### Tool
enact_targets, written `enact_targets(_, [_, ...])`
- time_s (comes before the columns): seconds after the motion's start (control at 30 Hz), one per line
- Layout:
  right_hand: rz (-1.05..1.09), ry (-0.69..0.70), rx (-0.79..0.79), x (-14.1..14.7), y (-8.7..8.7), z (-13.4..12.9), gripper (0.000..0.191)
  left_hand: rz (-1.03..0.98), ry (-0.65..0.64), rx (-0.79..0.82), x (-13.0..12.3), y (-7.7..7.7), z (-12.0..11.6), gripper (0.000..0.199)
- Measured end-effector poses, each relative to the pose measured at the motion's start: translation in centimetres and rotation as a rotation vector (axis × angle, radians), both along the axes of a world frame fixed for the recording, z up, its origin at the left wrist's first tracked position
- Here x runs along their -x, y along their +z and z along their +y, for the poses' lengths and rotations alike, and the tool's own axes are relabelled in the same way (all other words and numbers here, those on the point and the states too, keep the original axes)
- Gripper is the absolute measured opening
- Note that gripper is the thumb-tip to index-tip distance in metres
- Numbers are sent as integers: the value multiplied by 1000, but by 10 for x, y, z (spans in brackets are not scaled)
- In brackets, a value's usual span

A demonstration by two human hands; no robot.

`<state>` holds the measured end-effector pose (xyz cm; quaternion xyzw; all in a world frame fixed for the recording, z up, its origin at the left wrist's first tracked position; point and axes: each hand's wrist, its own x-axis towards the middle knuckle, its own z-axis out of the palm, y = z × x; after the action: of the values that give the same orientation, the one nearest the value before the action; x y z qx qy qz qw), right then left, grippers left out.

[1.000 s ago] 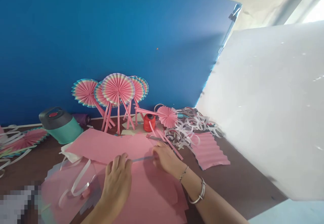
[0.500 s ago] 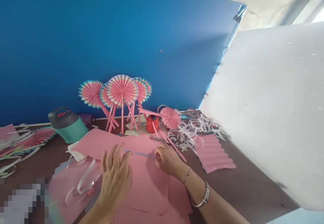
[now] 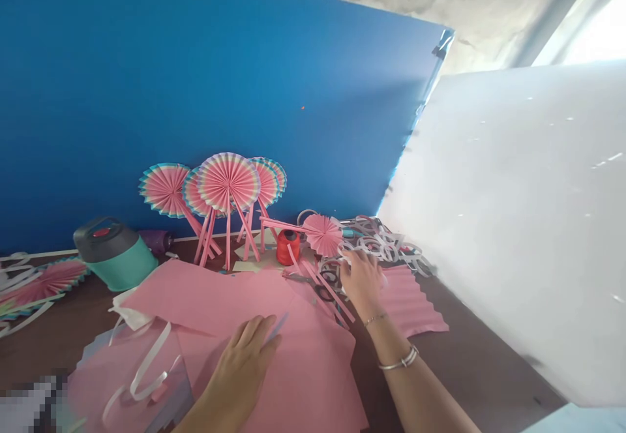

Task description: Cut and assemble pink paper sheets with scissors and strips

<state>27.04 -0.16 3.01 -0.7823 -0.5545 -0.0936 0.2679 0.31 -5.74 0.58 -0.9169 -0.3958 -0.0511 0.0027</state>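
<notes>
Count as made the upright fans along the bench's back edge, as unpleated the sheets near the front edge beneath the flat, open left hand, beside a right hand of indeterminable grip.

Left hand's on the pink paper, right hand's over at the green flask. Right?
Wrong on the right hand: the head view shows it by the white paper strips. The left hand is on the pink paper, as you said.
</notes>
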Motion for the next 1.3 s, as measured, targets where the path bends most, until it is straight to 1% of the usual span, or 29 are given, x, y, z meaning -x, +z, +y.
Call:
enact_targets(0.03, [-13,-67,35,-8,-2,2,29,-3,13,31,0,1,0,57])
enact_targets(0.1, [-25,-139,99,-17,-7,5,31,-21,34,77,-1,3,0,58])
enact_targets(0.17, [-22,-151,153,-19,-12,6,30,-47,57,98,-1,4,-1,55])
enact_targets(0.23, [-3,-133,182,-18,-15,6,28,-76,73,100,-1,4,-2,52])
enact_targets(0.3, [35,-106,161,-18,-18,8,29,-102,65,88,0,2,-2,52])
enact_targets(0.4, [129,-73,12,-20,-19,11,31,-131,29,49,3,-2,-1,61])
enact_targets(0.5, [245,-32,-232,-22,-16,12,31,-158,-83,37,4,-1,-2,68])
enact_targets(0.57, [327,28,-393,-22,-10,10,29,-172,-190,45,2,3,-4,64])
enact_targets(0.63, [438,79,-513,-19,-5,8,26,-173,-284,66,-2,10,-7,53])
enact_targets(0.73, [627,61,-590,-13,1,5,20,-163,-344,106,-5,16,-9,39])
enact_targets(0.77, [691,53,-597,-11,1,5,18,-155,-335,110,-5,17,-10,38])
enact_targets(0.83, [823,77,-616,-7,2,5,16,-126,-291,111,-3,16,-10,42])
enact_targets(0.93, [1032,176,-674,-3,4,6,21,-106,-198,134,3,11,-8,54])
enact_targets(1.0, [1187,254,-701,-1,6,7,26,-134,-145,149,7,7,-5,56])
enact_targets(1.07, [1344,327,-677,-1,7,8,28,-154,-106,142,10,6,-1,56])
enact_targets(1.13, [1434,373,-602,-2,8,8,28,-140,-54,124,12,5,3,57])
enact_targets(1.2, [1399,397,-514,-3,6,9,26,-117,12,109,13,7,6,57])
enact_targets(1.3, [1156,422,-393,-3,1,9,22,-110,88,91,13,11,8,49])
